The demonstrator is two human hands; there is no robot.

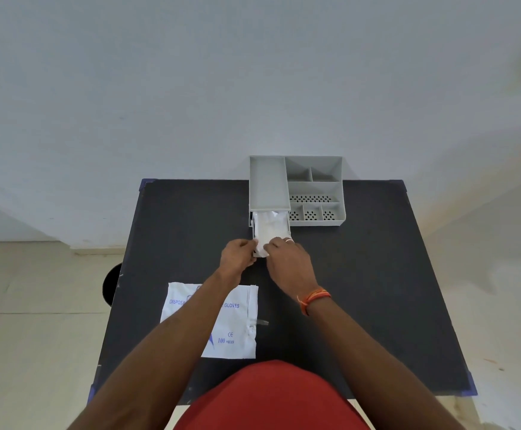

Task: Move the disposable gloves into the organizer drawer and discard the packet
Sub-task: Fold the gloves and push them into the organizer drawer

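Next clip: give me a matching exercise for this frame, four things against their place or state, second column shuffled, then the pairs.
Things:
1. white plastic disposable-glove packet
2. stack of white disposable gloves
3. grey plastic desk organizer
4. orange thread wristband

Places or states:
A. at the far edge of the black table
B. on the right wrist
C. flat on the table under the left forearm
D. in the pulled-out drawer, both hands at its front end

Pairs: 1-C, 2-D, 3-A, 4-B

My both hands [237, 256] [285, 254] block the drawer [271, 228] front. The table [361, 290] at my right is free; the packet [231, 324] covers the near left part.
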